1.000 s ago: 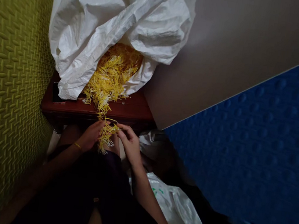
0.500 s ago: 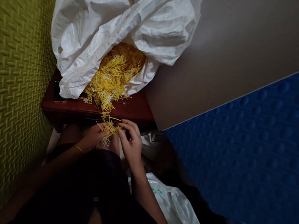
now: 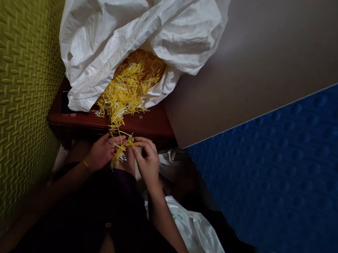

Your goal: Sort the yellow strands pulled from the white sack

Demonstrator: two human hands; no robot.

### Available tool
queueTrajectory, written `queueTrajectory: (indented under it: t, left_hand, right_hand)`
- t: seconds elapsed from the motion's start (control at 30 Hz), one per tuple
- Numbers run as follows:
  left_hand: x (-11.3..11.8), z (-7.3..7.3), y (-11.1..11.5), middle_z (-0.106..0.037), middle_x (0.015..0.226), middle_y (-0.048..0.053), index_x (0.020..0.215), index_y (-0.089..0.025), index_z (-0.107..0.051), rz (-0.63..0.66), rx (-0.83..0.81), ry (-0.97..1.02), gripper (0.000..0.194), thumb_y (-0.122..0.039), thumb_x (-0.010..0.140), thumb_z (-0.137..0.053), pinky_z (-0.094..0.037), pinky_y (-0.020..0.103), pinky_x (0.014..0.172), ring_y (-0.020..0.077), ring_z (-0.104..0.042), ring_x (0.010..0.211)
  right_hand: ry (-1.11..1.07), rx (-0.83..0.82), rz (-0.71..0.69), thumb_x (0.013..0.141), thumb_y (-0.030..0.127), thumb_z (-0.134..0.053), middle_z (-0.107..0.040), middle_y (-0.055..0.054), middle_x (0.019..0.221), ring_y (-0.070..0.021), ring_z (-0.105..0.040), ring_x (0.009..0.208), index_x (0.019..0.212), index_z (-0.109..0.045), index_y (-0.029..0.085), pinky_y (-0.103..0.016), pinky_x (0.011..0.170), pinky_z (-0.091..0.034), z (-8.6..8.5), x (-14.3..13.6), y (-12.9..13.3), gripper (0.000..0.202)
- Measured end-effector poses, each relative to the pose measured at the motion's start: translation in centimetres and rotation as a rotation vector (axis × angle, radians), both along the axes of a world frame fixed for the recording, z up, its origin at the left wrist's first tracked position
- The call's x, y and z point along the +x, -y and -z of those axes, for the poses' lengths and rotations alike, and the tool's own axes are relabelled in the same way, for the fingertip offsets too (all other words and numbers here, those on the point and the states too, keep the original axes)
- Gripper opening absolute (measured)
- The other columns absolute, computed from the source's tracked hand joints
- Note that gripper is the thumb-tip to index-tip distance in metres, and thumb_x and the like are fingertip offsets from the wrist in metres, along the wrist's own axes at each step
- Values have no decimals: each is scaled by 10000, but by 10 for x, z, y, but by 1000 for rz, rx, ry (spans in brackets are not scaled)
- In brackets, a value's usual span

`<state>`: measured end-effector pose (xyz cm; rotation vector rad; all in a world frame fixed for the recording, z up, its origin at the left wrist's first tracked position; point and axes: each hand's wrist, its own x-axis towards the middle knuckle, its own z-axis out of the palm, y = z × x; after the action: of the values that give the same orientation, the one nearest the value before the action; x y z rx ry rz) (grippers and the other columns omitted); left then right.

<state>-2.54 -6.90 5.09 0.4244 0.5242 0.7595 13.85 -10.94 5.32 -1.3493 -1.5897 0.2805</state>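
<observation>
- While we face the red table (image 3: 156,125), a small bunch of yellow strands (image 3: 119,154) is between our two hands, just off the table's near edge.
- Its longer line runs from beside the right fingertips down toward us and slightly leftward, with pale ends splayed out.
- Our right hand (image 3: 148,163) meets it from the right, thumb and forefinger pinched narrow on its upper edge.
- Our left hand (image 3: 100,152) touches its other side, fingers partly stretched; we cannot tell whether they grip the strands or only support them.
- Neither hand is clearly nearer to it than the other.
- Straight ahead, beyond the bunch, a larger pile of strands (image 3: 123,91) spills from the mouth of a white sack (image 3: 106,34) onto the table, and the sack's folds hide whatever else is inside.
- A thin tail of that pile hangs over the edge toward the bunch; we cannot tell whether they are tangled together.
- To our right, low down, we see a pale plastic bag (image 3: 200,239), its contents hidden.
</observation>
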Motion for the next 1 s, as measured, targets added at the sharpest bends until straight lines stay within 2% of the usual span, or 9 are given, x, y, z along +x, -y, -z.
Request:
queueTrajectory:
  t: [0.1,0.2,0.27,0.4,0.5,0.6,0.73,0.9,1.0]
  left_hand:
    - [0,5,-3,-621,1094,128,1031,-92,-627,16,-32,-15,355,-273,786,-443,-450,296,755,169,-589,837]
    - [5,6,0,-642,1021,92,979,-129,-639,6,19,-121,271,-142,730,-533,-450,285,743,144,-589,782]
    - [9,5,3,-647,979,72,958,-141,-640,-11,63,-185,264,-110,703,-580,-448,278,745,131,-590,763]
    - [13,3,6,-650,914,56,948,-139,-641,-41,122,-272,266,-139,682,-636,-435,246,725,113,-586,741]
    - [12,1,4,-647,906,50,921,-147,-650,2,89,-247,226,-186,699,-636,-437,250,716,115,-580,730]
    - [11,-2,1,-641,895,49,891,-147,-655,2,71,-210,199,-248,722,-623,-432,241,690,113,-569,725]
    - [13,-2,-1,-614,822,25,843,-137,-629,-39,106,-256,211,-261,678,-672,-395,214,627,89,-540,675]
    - [17,4,0,-525,655,-28,712,-135,-560,-121,284,-387,224,-315,659,-680,-350,197,594,58,-464,591]
    - [18,4,0,-531,656,-29,707,-130,-549,-186,357,-456,243,-331,647,-673,-352,205,615,65,-455,602]
  right_hand:
    - [-106,-10,18,811,245,-549,-617,-54,951,-186,-560,934,805,-602,211,-373,856,-422,4,3,1,63]
    - [-181,-30,8,807,248,-550,-615,-53,931,-182,-566,915,800,-601,209,-370,850,-432,6,3,1,65]
    - [-206,-42,-12,808,248,-547,-615,-51,919,-179,-569,907,803,-604,208,-363,845,-437,5,3,1,70]
    - [-232,-42,-28,815,251,-537,-618,-45,892,-175,-573,887,799,-608,204,-353,833,-441,2,1,1,87]
    - [-224,-41,-35,824,251,-523,-621,-45,885,-173,-575,878,798,-610,201,-351,824,-445,1,0,1,103]
    - [-154,-50,-35,826,249,-520,-622,-47,891,-176,-573,886,808,-613,204,-359,827,-442,4,1,0,105]
    - [-6,-47,-18,821,258,-528,-622,-51,914,-191,-562,910,828,-615,212,-379,840,-430,10,3,-1,98]
    - [-42,19,93,831,249,-510,-584,-57,892,-189,-549,881,907,-592,202,-352,787,-447,5,2,6,121]
    - [9,59,37,839,217,-500,-574,-53,900,-183,-542,874,951,-591,213,-337,760,-450,-1,0,12,145]
